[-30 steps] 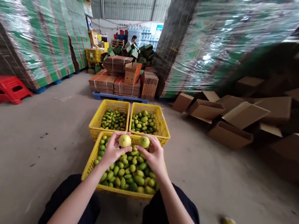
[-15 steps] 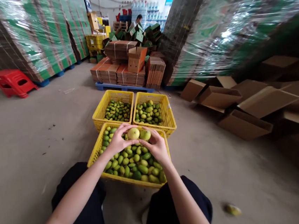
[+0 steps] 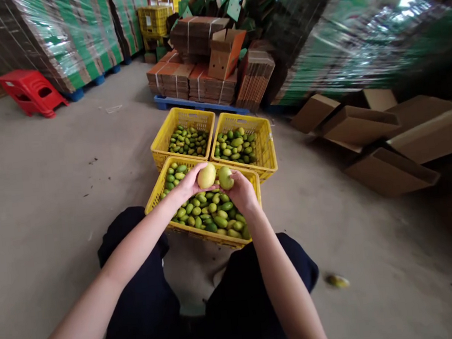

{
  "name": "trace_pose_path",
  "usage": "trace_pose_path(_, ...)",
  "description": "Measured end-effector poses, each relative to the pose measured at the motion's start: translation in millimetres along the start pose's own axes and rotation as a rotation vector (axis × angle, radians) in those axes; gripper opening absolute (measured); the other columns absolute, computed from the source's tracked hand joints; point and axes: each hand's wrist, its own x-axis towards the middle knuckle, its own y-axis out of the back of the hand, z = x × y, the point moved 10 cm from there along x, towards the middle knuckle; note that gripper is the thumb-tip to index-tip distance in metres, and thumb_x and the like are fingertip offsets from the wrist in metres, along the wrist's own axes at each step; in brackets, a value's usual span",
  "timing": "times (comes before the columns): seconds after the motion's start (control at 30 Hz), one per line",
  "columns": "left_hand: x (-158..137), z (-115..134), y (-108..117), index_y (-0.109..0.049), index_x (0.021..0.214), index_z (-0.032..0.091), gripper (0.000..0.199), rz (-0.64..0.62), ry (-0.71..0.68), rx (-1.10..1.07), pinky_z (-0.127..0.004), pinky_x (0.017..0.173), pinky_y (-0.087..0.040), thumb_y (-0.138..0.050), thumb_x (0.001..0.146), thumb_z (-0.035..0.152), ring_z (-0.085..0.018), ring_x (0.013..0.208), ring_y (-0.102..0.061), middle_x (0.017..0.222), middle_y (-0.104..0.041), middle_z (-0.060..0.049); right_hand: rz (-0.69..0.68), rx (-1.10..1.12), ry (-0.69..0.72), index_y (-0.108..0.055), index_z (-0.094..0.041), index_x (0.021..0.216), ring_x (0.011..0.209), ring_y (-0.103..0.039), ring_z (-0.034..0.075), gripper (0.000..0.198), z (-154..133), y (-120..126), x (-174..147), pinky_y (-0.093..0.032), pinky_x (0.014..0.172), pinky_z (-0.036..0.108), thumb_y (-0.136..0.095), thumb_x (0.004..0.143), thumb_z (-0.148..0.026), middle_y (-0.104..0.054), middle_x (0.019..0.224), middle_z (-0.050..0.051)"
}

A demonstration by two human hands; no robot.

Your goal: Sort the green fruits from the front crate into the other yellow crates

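Note:
My left hand (image 3: pixel 191 184) is closed on a pale yellow mango (image 3: pixel 206 176). Beside it, a greener mango (image 3: pixel 225 178) is gripped by my right hand (image 3: pixel 243 191), the thumb lying over its right side. Both fruits are held close together above a yellow plastic crate (image 3: pixel 204 237) that stands between my knees. Green and yellowish mangoes (image 3: pixel 212 208) fill much of that crate. My forearms and hands cover part of its contents.
Behind stand two more yellow crates, the left one (image 3: pixel 158 147) and the right one (image 3: pixel 268 149), both holding mangoes. Flattened cartons (image 3: pixel 202 84) lie on a blue pallet (image 3: pixel 199 106). Open cardboard boxes (image 3: pixel 360 124) are at right, a red stool (image 3: pixel 32 92) at left. One mango (image 3: pixel 337 281) lies on the floor.
The view has tilted down. My right hand has turned, with its thumb now over the greener mango. The two mangoes are slightly farther apart, and both stay in my hands.

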Motion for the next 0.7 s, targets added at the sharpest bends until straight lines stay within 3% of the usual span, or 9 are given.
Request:
trace_pose_path(0.1,-14.0,5.8,8.0,-0.064,0.079,0.018,0.022,0.069,-0.004,0.003,-0.021,0.046,-0.051,-0.073,0.076,0.038,-0.016,0.063,-0.066,0.069,-0.065,-0.003,-0.002,0.056,-0.046,-0.054,-0.024,0.081,0.068,-0.058,0.017,0.034,7.7,-8.4,-9.1,-0.044,0.052,0.029,-0.060,0.072,-0.056,-0.064,0.075,0.001)
trace_pose_path(0.2,-24.3,8.7,16.2,-0.063,0.077,0.017,0.023,0.131,-0.019,-0.079,-0.018,0.045,-0.049,-0.075,0.076,0.036,-0.011,0.056,-0.061,0.065,-0.062,-0.001,0.024,0.107,-0.047,-0.055,-0.023,0.077,0.063,-0.054,0.014,0.041,13.5,-10.7,-24.0,-0.041,0.048,0.025,-0.073,0.064,-0.058,-0.061,0.071,-0.002)
trace_pose_path(0.4,-29.2,3.9,-3.5,-0.066,0.080,0.012,0.032,0.009,-0.026,-0.211,-0.020,0.056,-0.054,-0.071,0.082,0.044,-0.013,0.066,-0.065,0.073,-0.068,-0.006,0.102,-0.071,-0.006,-0.059,-0.022,0.078,0.068,-0.062,0.018,0.057,16.1,0.8,-45.5,-0.042,0.049,0.027,-0.054,0.070,-0.079,-0.065,0.067,0.002)
trace_pose_path(0.5,-29.1,8.7,-12.7,-0.067,0.085,0.011,0.029,-0.058,-0.105,-0.292,-0.021,0.066,-0.056,-0.070,0.084,0.040,-0.014,0.076,-0.067,0.080,-0.071,-0.007,0.236,-0.112,0.048,-0.063,-0.020,0.080,0.069,-0.062,0.019,0.060,17.0,16.0,-57.5,-0.041,0.049,0.027,-0.052,0.071,-0.078,-0.068,0.071,0.004)
trace_pose_path(0.6,-29.6,9.5,-7.9,-0.063,0.083,0.013,0.023,-0.042,-0.144,-0.389,-0.021,0.069,-0.056,-0.071,0.084,0.034,-0.012,0.075,-0.066,0.077,-0.068,-0.003,0.363,-0.042,0.071,-0.065,-0.020,0.081,0.061,-0.058,0.017,0.057,28.5,27.6,-78.5,-0.042,0.049,0.028,-0.052,0.073,-0.075,-0.065,0.067,0.003)
trace_pose_path(0.7,-31.2,3.4,-3.5,-0.059,0.079,0.015,0.019,-0.027,-0.086,-0.414,-0.017,0.063,-0.053,-0.071,0.083,0.028,-0.009,0.068,-0.063,0.070,-0.063,-0.001,0.342,0.073,0.029,-0.065,-0.020,0.080,0.050,-0.049,0.012,0.050,42.8,21.9,-96.5,-0.038,0.044,0.026,-0.064,0.069,-0.069,-0.056,0.056,-0.003)
